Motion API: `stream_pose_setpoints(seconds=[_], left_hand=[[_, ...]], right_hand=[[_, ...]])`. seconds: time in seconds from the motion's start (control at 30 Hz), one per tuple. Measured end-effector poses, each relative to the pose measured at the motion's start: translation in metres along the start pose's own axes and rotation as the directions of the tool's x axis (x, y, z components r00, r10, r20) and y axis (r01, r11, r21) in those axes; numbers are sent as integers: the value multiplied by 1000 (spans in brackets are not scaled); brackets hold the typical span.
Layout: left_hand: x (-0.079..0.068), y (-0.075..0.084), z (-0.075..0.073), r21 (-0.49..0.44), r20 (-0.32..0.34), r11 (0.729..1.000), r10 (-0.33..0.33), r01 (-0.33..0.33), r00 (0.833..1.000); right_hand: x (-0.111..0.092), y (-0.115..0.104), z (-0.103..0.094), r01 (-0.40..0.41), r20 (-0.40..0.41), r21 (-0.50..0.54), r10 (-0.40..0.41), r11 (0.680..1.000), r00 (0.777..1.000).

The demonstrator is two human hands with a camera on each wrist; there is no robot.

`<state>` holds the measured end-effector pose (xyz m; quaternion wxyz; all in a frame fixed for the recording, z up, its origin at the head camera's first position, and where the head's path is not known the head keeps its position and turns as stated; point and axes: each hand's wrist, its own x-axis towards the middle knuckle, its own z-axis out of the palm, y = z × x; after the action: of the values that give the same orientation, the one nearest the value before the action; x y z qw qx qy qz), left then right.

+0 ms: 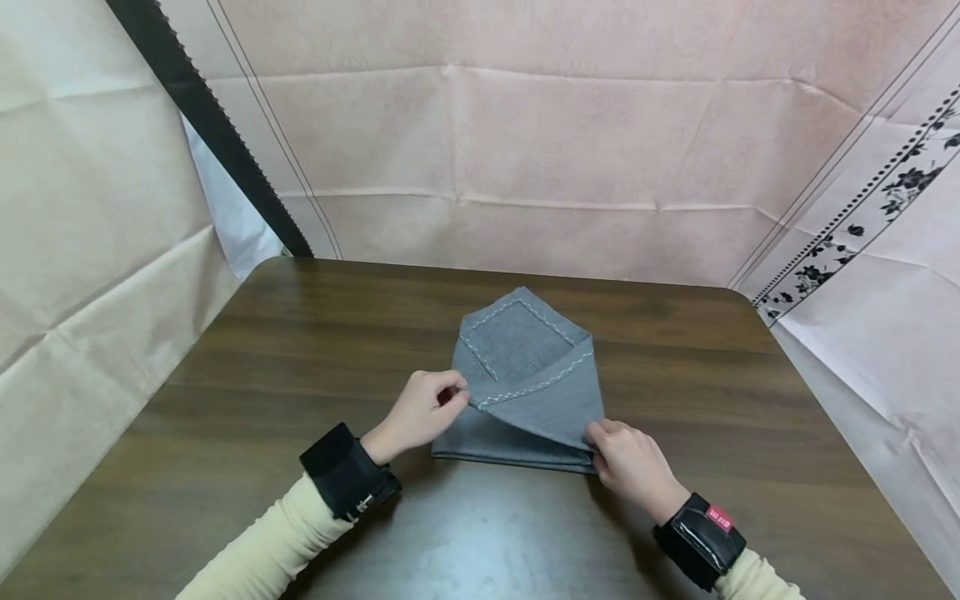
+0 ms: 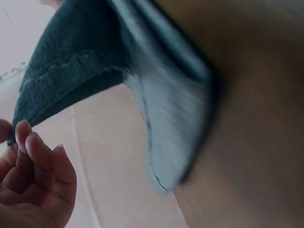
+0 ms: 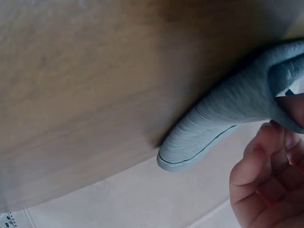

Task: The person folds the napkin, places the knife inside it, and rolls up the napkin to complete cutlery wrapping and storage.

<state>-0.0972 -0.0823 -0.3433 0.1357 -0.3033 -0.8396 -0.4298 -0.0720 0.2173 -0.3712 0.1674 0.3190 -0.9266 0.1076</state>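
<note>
A folded grey-blue denim cloth (image 1: 540, 400) with white zigzag stitching lies on the table. Its upper layer is lifted along the near side, leaving a gap above the lower fold. At the left corner of that layer, my left hand (image 1: 431, 406) pinches the fabric between thumb and fingers. The left wrist view shows the raised corner of the cloth (image 2: 71, 66) stretched to those fingertips. My right hand (image 1: 633, 465) grips the near right corner, thumb on top. In the right wrist view the cloth (image 3: 223, 109) curves into the fingers, partly cut off by the frame edge.
The brown wooden table (image 1: 300, 350) has rounded far corners. Creased pale sheets (image 1: 525, 142) hang behind it and at both sides, one with a black floral band (image 1: 862, 225). Black straps with devices (image 1: 348, 471) wrap both wrists.
</note>
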Motion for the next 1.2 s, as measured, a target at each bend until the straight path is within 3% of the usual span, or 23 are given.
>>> stream_pose_setpoints(seconds=[0.1,0.2,0.27,0.4,0.53,0.63,0.7,0.77,0.83,0.9,0.93,1.0,1.07,1.13,1.2], left_hand=[[-9,-8,-6,42,43,999,1,-2,999],[-17,-15,-11,118,132,993,-15,-1,991],[-22,-18,-13,187,215,982,-45,4,976],[-28,-23,-13,285,352,958,-131,27,927],[-29,-23,-12,343,396,938,-201,59,896],[-28,-20,-10,408,414,912,-229,46,881],[-27,-17,-8,472,410,881,-218,-2,886],[-25,-13,-6,524,401,847,-152,-90,903],[-23,-9,-3,545,416,817,-68,-189,907],[-22,-5,0,534,461,796,9,-286,887],[-22,-3,1,514,493,795,36,-324,869],[-22,1,4,484,549,793,54,-369,834],[-23,3,7,493,577,772,54,-401,815],[-23,5,10,522,593,732,57,-437,803],[-22,5,15,557,601,671,81,-489,795]], right_hand=[[-1,1,2,40,21,-12,-39,999,999],[-2,4,2,98,27,-16,-97,995,995],[-4,7,2,145,23,-9,-145,989,989],[-9,13,1,244,20,27,-244,969,969],[-13,15,2,314,46,44,-316,949,948],[-13,14,4,353,57,21,-354,935,934],[-13,12,4,374,50,-2,-374,927,926],[-12,12,5,391,41,-31,-390,920,920],[-11,11,6,401,39,-51,-399,915,916],[-11,11,7,405,44,-65,-403,912,914],[-10,10,7,406,48,-68,-404,911,914],[-10,10,8,410,54,-72,-407,909,912],[-9,10,8,415,60,-76,-411,907,909],[-8,9,9,420,71,-81,-415,904,907],[-7,9,10,427,89,-95,-419,899,904]])
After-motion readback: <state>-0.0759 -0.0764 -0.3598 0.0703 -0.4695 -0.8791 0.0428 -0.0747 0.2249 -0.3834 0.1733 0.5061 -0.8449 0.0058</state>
